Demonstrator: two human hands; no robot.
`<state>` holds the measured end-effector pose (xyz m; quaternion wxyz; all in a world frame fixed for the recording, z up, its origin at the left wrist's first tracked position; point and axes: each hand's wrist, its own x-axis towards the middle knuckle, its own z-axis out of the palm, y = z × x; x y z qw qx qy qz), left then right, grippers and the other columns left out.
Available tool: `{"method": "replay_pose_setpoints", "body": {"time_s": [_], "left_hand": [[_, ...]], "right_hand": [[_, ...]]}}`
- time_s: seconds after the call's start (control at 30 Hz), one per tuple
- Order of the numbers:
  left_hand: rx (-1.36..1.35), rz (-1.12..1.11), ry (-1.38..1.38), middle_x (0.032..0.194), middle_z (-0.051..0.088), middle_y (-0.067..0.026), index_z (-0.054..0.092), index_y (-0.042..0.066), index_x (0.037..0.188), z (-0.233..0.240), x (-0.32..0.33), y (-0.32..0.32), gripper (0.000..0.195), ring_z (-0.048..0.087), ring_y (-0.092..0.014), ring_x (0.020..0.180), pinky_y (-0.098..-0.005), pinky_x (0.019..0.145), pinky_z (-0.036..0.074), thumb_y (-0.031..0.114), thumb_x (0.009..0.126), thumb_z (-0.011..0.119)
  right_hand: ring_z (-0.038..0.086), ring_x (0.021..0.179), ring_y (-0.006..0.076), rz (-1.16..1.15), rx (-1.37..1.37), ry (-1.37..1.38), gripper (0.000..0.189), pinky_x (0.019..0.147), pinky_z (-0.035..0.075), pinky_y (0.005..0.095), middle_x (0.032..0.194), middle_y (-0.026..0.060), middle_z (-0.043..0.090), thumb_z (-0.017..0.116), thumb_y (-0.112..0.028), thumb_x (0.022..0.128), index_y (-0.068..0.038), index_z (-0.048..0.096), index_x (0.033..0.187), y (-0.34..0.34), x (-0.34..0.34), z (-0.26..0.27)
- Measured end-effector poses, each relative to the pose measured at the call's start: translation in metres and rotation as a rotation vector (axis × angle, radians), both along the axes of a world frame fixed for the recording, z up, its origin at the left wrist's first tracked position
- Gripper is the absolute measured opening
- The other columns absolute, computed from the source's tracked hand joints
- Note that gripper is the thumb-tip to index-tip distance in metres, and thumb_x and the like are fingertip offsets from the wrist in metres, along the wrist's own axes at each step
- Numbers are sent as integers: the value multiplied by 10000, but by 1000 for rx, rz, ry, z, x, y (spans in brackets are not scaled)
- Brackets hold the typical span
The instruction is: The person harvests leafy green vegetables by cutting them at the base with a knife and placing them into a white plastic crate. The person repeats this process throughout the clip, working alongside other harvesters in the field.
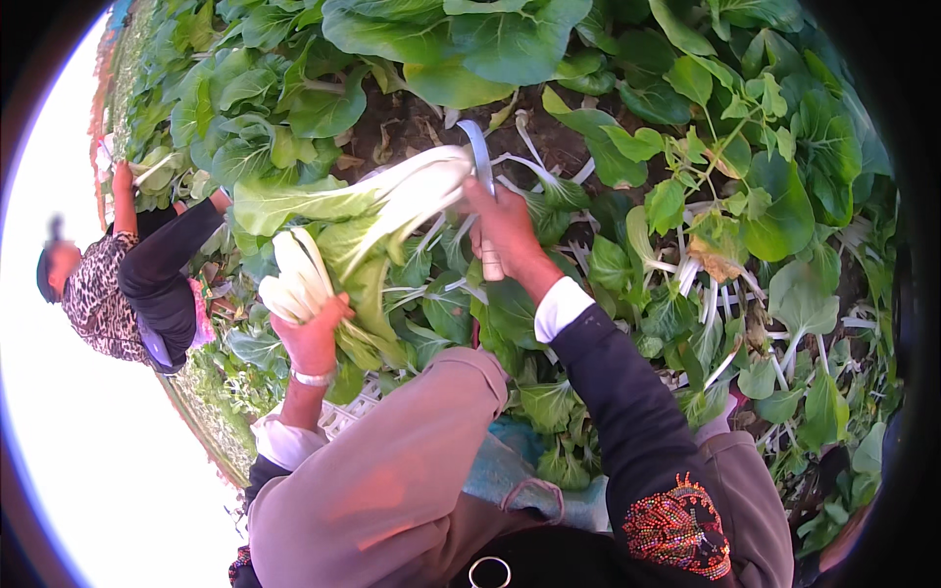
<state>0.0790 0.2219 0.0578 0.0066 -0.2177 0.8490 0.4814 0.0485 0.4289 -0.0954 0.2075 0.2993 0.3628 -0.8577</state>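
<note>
My left hand (315,331) is closed around a trimmed head of bok choy (298,278), its white stalks pointing up and its leaves hanging down behind my fingers. My right hand (501,228) grips the wooden handle of a curved knife (479,151), blade upward. Another bok choy head (423,184) lies across in front of my right hand, its white base against the fingers and the blade, its leaves spreading left; whether the fingers also pinch it is blurred.
Leafy bok choy plants (250,88) grow ahead and at the left. Cut leaves and stalks (691,279) litter the soil at the right. A white plastic crate (353,408) shows beside my left knee. Another person (110,301) sits at the far left, holding a leafy plant.
</note>
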Motion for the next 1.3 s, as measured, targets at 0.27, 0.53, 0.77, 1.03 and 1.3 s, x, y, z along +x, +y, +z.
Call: {"method": "replay_pose_setpoints", "body": {"time_s": [0.27, 0.53, 0.77, 1.03, 1.3], "left_hand": [[85, -251, -525, 807, 627, -30, 603, -15, 918, -8, 29, 2, 334, 579, -107, 678, -266, 592, 487, 32, 622, 752], [81, -187, -97, 900, 667, -105, 610, -37, 1013, 26, -8, 15, 324, 628, -121, 740, -238, 616, 519, -39, 695, 671], [-108, -598, -170, 1083, 580, -82, 439, 6, 1211, -7, -55, 15, 780, 554, -156, 981, -304, 846, 450, 144, 561, 848], [-433, -493, -155, 1101, 576, -125, 328, 16, 1276, -39, -55, 12, 941, 577, -231, 997, -340, 858, 460, 121, 493, 839], [-43, -209, -107, 919, 647, -113, 566, -42, 1046, -22, -61, -37, 547, 637, -181, 773, -292, 699, 536, 59, 558, 794]], "right_hand": [[445, 395, 88, -173, -278, 51, 334, 317, 357, 239, 652, 14, 537, 709, -160, 763, -81, 521, 1027, 21, 0, 3], [457, 436, 55, 25, 61, 161, 426, 379, 374, 197, 700, 9, 570, 739, -142, 706, -17, 537, 1060, 14, -6, 33], [450, 419, 79, 12, -54, 134, 414, 366, 363, 234, 671, 27, 559, 741, -113, 680, 0, 520, 1011, -20, -39, 76], [472, 444, 102, -82, -71, 0, 362, 366, 371, 260, 692, 59, 557, 736, -102, 676, -27, 509, 947, -59, -58, 74], [460, 413, 106, 126, -74, 104, 307, 347, 371, 251, 669, 65, 528, 613, -288, 831, -29, 488, 936, -68, -56, 59]]}}
